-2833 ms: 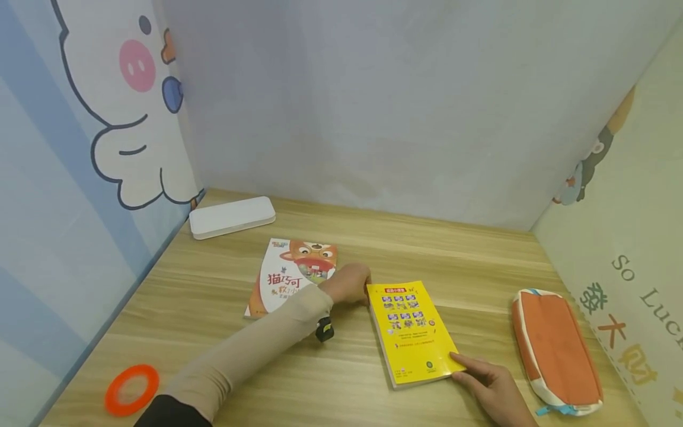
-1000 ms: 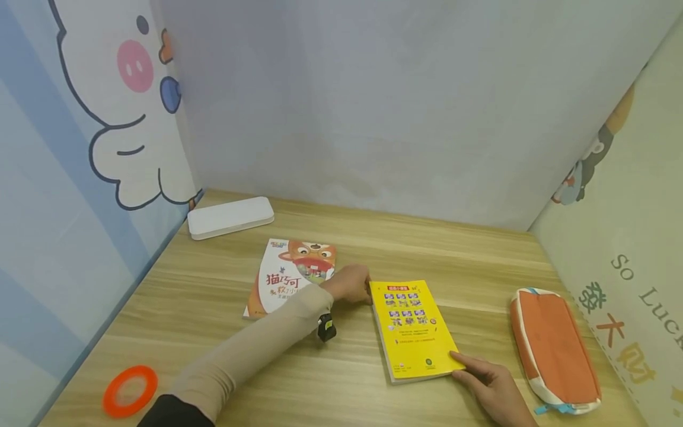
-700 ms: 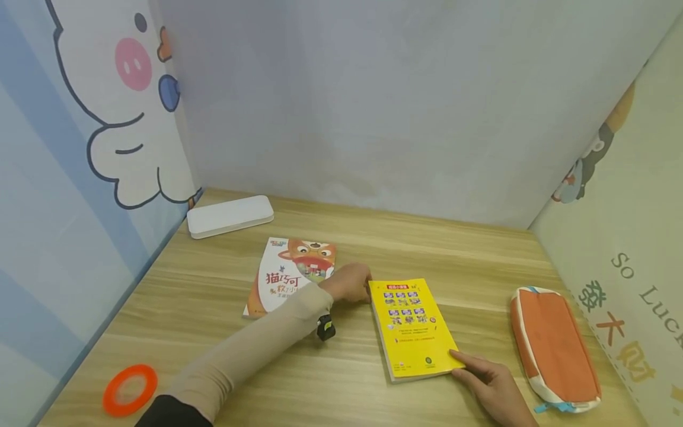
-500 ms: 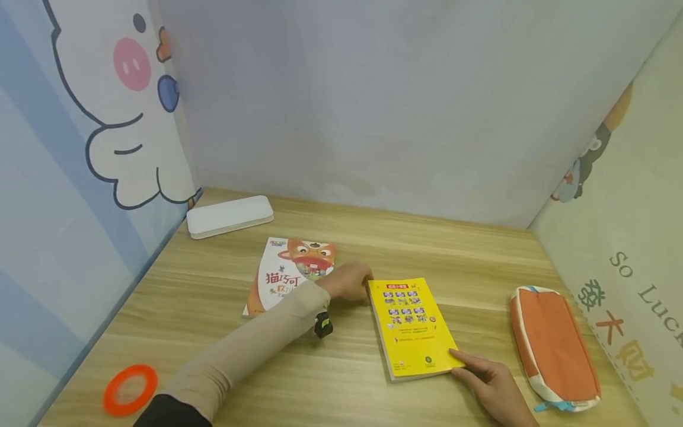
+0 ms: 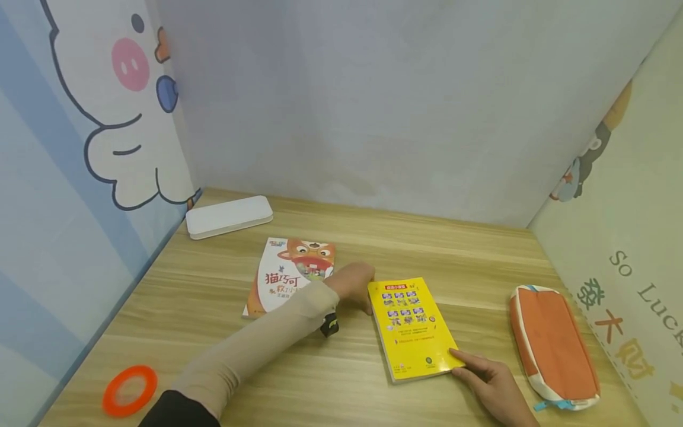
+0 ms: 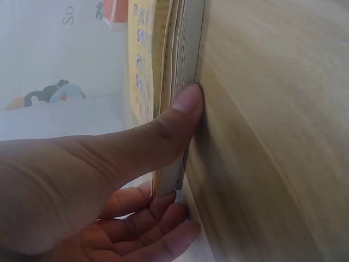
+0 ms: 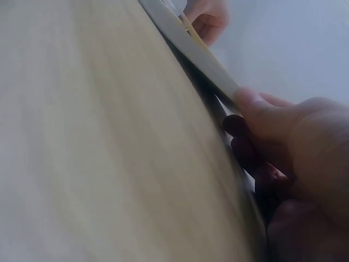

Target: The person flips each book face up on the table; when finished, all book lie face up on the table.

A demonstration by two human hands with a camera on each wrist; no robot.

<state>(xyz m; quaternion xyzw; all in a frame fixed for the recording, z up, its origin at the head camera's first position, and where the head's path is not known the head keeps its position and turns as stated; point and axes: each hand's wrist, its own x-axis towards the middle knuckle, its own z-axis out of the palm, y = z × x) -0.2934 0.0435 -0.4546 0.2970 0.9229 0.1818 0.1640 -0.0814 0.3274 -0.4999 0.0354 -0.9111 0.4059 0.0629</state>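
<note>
A yellow paperback book lies on the wooden table, its cover printed with rows of small pictures. At the book's far left corner is my left hand. In the left wrist view its thumb presses the page edges low by the table, while the other fingers curl at the end of the book. My right hand pinches the near right corner. The right wrist view shows that corner slightly raised off the table, with the right thumb against it.
A white and orange picture book lies left of the yellow book, partly covered by the left forearm. Farther back is a white case. An orange ring sits at front left, an orange pencil case at right. Walls enclose three sides.
Over the span the yellow book's near edge shifts slightly away from me. My left wrist turns and moves a little to the right between half a second ago and now. The right hand keeps its grip.
</note>
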